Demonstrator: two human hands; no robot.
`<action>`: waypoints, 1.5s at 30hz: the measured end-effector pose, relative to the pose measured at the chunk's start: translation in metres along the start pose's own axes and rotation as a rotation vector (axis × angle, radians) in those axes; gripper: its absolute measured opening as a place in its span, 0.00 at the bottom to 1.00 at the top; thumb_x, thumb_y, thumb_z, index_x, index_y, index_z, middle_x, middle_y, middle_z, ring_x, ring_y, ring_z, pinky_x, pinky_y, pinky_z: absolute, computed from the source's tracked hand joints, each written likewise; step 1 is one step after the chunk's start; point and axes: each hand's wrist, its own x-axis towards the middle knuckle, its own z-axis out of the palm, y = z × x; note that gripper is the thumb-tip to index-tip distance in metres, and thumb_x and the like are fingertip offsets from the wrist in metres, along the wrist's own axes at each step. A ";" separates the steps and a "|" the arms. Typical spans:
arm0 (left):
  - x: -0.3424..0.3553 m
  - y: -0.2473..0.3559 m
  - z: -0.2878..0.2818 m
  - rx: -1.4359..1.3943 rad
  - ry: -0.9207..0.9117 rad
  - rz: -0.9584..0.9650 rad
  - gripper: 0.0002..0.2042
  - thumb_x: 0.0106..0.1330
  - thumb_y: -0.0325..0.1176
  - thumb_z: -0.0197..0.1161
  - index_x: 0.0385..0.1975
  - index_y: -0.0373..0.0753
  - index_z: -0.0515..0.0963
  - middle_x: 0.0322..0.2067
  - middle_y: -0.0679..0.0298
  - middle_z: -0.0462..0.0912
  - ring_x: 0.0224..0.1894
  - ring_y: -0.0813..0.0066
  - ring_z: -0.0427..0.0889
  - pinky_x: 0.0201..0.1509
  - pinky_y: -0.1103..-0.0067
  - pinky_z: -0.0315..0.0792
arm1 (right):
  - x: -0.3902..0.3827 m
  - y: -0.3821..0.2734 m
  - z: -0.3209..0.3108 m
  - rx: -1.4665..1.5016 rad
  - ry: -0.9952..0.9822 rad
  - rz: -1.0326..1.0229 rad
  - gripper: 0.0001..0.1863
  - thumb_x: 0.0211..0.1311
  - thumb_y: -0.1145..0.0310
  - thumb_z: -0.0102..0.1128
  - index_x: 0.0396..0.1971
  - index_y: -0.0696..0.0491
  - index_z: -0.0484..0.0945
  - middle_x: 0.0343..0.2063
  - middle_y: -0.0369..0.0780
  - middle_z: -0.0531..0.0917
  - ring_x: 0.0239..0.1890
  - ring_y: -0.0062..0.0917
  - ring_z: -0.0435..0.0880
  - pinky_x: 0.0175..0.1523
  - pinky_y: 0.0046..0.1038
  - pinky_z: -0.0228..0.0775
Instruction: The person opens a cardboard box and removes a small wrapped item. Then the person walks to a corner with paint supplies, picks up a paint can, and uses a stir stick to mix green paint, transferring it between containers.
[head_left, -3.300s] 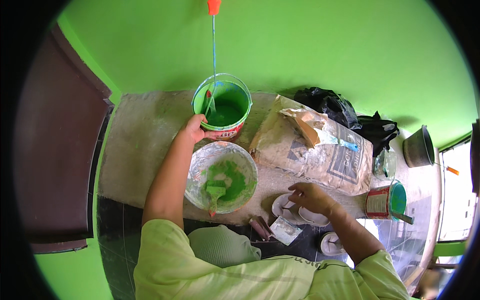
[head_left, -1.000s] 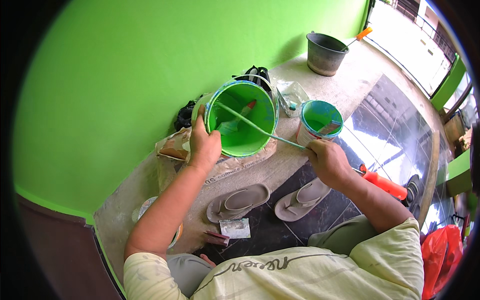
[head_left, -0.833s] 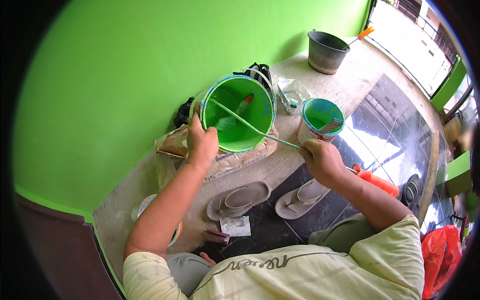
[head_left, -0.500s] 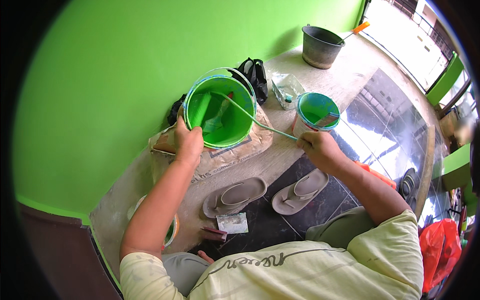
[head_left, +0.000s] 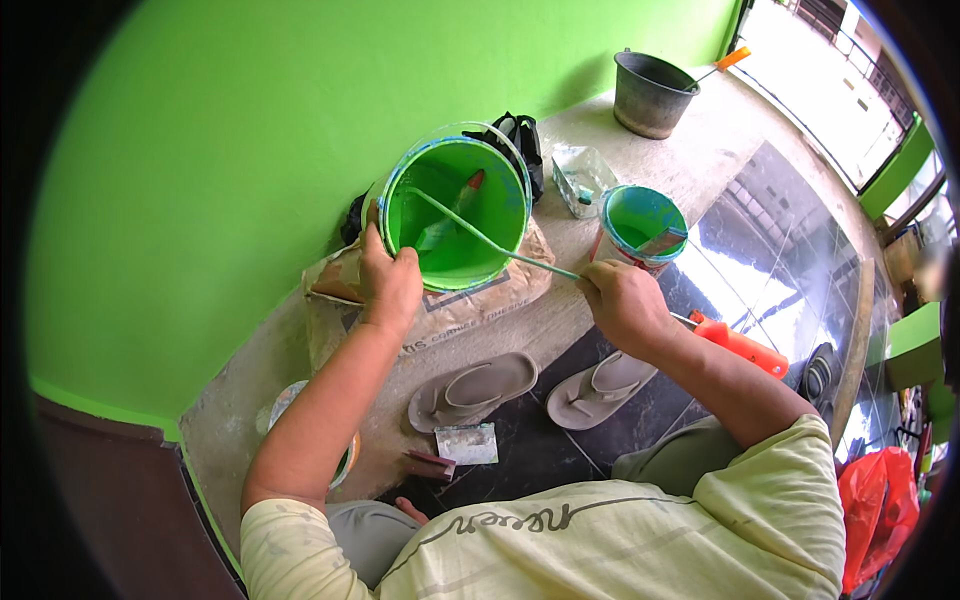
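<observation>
My left hand (head_left: 390, 287) grips the rim of a paint-coated green bucket (head_left: 508, 215), thumb on the near edge. The bucket leans toward me above a paper sack (head_left: 480, 318). Closed around a thin green-coated stick (head_left: 535, 262), my right hand (head_left: 622, 303) sits right of the bucket. The stick's far end reaches inside the bucket. Also in there is a paintbrush (head_left: 468, 193) with a reddish handle end, its bristles hard to make out against the green. A smaller paint pail (head_left: 612, 245), with a brush (head_left: 662, 241) in it, stands just beyond my right hand.
A dark bucket (head_left: 645, 105) holding an orange-handled tool stands far off by the green wall. Next to the pail is a clear plastic container (head_left: 583, 180). Grey sandals (head_left: 475, 392) lie in front of me. An orange-red handle (head_left: 742, 347) shows beyond my right forearm.
The bucket has shifted slightly right and up with my left hand. My right hand and the stick have moved a little left; a pale green patch inside the bucket no longer shows.
</observation>
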 end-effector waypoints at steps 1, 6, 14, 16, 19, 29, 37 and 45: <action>-0.001 0.003 0.001 0.005 0.003 0.018 0.30 0.61 0.16 0.50 0.68 0.32 0.66 0.57 0.50 0.78 0.56 0.59 0.81 0.60 0.70 0.77 | -0.001 0.001 -0.002 0.027 0.034 -0.014 0.11 0.70 0.63 0.59 0.34 0.56 0.81 0.35 0.49 0.84 0.41 0.49 0.84 0.45 0.47 0.76; -0.002 0.025 0.001 -0.065 -0.001 -0.037 0.31 0.59 0.19 0.53 0.67 0.31 0.67 0.52 0.46 0.83 0.51 0.53 0.84 0.58 0.68 0.75 | 0.000 0.010 -0.003 0.033 0.017 -0.008 0.12 0.69 0.63 0.59 0.35 0.57 0.82 0.35 0.49 0.85 0.41 0.49 0.84 0.45 0.47 0.76; 0.002 0.049 -0.008 -0.393 -0.129 -0.382 0.37 0.61 0.15 0.42 0.75 0.37 0.51 0.57 0.40 0.74 0.43 0.43 0.89 0.28 0.55 0.91 | 0.015 -0.013 -0.041 -0.238 -0.138 -0.134 0.08 0.64 0.69 0.62 0.38 0.56 0.81 0.35 0.48 0.84 0.42 0.46 0.85 0.48 0.47 0.74; 0.001 0.075 -0.014 -0.400 -0.152 -0.495 0.36 0.59 0.15 0.44 0.72 0.36 0.54 0.58 0.38 0.73 0.48 0.38 0.86 0.36 0.46 0.90 | 0.016 -0.034 -0.064 -0.405 -0.130 -0.149 0.11 0.62 0.70 0.63 0.44 0.55 0.80 0.39 0.47 0.83 0.47 0.43 0.84 0.54 0.49 0.72; 0.011 0.085 -0.019 -0.457 -0.178 -0.564 0.33 0.58 0.16 0.45 0.69 0.32 0.56 0.58 0.36 0.73 0.50 0.34 0.84 0.39 0.43 0.89 | 0.016 -0.047 -0.086 -0.569 0.273 -0.389 0.22 0.56 0.71 0.68 0.52 0.54 0.81 0.50 0.48 0.81 0.61 0.42 0.79 0.69 0.51 0.65; 0.071 0.069 -0.070 -0.592 -0.176 -0.786 0.29 0.61 0.15 0.48 0.65 0.23 0.54 0.68 0.30 0.57 0.66 0.16 0.62 0.60 0.30 0.74 | 0.011 0.022 -0.098 0.119 0.324 -0.308 0.08 0.62 0.71 0.67 0.38 0.57 0.84 0.33 0.44 0.86 0.35 0.34 0.88 0.41 0.34 0.80; 0.101 0.081 -0.102 -0.648 -0.105 -0.923 0.28 0.65 0.17 0.50 0.65 0.20 0.53 0.70 0.26 0.51 0.68 0.06 0.46 0.69 0.38 0.71 | -0.096 0.216 0.017 -0.042 -0.543 0.266 0.17 0.58 0.61 0.68 0.44 0.54 0.86 0.37 0.46 0.89 0.40 0.41 0.89 0.48 0.41 0.80; 0.105 0.099 -0.114 -0.678 0.072 -0.976 0.30 0.64 0.16 0.50 0.66 0.16 0.51 0.70 0.23 0.51 0.67 0.02 0.44 0.66 0.42 0.76 | -0.148 0.266 0.073 0.066 -0.331 0.415 0.28 0.57 0.56 0.72 0.56 0.52 0.81 0.46 0.49 0.81 0.50 0.45 0.85 0.56 0.44 0.79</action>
